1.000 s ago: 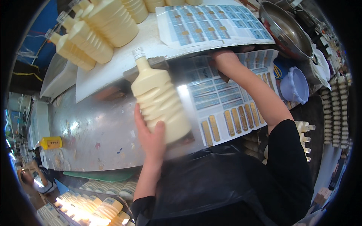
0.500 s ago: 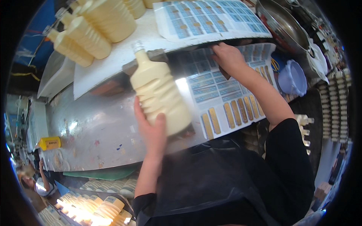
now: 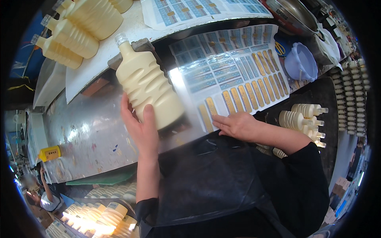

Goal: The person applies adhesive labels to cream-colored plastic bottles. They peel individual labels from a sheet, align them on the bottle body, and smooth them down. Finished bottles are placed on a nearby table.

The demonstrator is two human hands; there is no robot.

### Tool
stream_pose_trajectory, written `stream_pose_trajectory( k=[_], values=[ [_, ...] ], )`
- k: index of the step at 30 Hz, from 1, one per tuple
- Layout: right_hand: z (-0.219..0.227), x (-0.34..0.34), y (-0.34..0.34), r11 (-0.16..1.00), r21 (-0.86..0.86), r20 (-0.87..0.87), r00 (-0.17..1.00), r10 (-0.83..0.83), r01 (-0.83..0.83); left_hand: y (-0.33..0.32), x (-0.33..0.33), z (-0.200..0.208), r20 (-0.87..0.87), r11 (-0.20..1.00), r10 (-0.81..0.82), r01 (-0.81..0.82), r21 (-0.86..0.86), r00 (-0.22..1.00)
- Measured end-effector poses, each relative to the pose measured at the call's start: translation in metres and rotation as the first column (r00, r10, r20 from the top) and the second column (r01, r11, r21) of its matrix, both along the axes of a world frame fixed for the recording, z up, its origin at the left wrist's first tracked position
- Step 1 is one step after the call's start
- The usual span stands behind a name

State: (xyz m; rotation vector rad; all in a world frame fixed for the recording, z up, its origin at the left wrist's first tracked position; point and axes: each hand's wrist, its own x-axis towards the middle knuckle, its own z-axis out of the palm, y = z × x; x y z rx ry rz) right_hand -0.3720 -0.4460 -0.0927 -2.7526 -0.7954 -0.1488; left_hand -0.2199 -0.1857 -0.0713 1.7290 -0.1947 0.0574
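Observation:
A cream-coloured plastic bottle with wavy grooved sides and a clear threaded neck leans tilted over the metal worktop. My left hand holds it near its base, thumb on the front and fingers round the left side. The bottle's neck end rests by a dark block at the shelf edge. On the right lies a sheet of labels, blue ones above and gold strips below. My right hand is at its lower left edge, fingers stretched out and touching a gold strip label. The right thumb is hidden.
More cream bottles stand on a white shelf at the far left, beside another label sheet. A lilac bucket and a metal bowl sit far right. Bottles lie right of my arm. A yellow container lies left.
My right hand has come from the label sheet's far edge down to its near left corner. The left hand still holds the bottle, which appears slightly further left in the picture.

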Motion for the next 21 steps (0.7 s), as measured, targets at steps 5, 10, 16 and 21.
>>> stream_pose_trajectory(
  k=[5, 10, 16, 21],
  values=[
    [-0.017, -0.016, 0.001, 0.994, -0.096, 0.179, 0.983, -0.025, 0.043, 0.005, -0.003, 0.001, 0.124, 0.984, 0.048, -0.068, 0.164, 0.991],
    [-0.02, -0.014, -0.01, 0.987, 0.16, 0.024, 1.0, 0.015, -0.019, 0.003, -0.023, 0.014, 0.52, 0.924, -0.003, -0.196, 0.327, 0.854],
    [-0.012, 0.007, -0.013, 0.537, 0.459, -0.757, 0.628, -0.18, 0.708, -0.02, -0.049, 0.023, 0.595, 0.903, -0.328, 0.057, 0.427, 0.733],
    [0.062, 0.032, 0.017, 0.153, 0.445, -0.892, 0.452, -0.018, 0.883, -0.056, -0.053, 0.033, 0.513, 0.765, -0.51, 0.091, 0.638, 0.691]
  ],
)
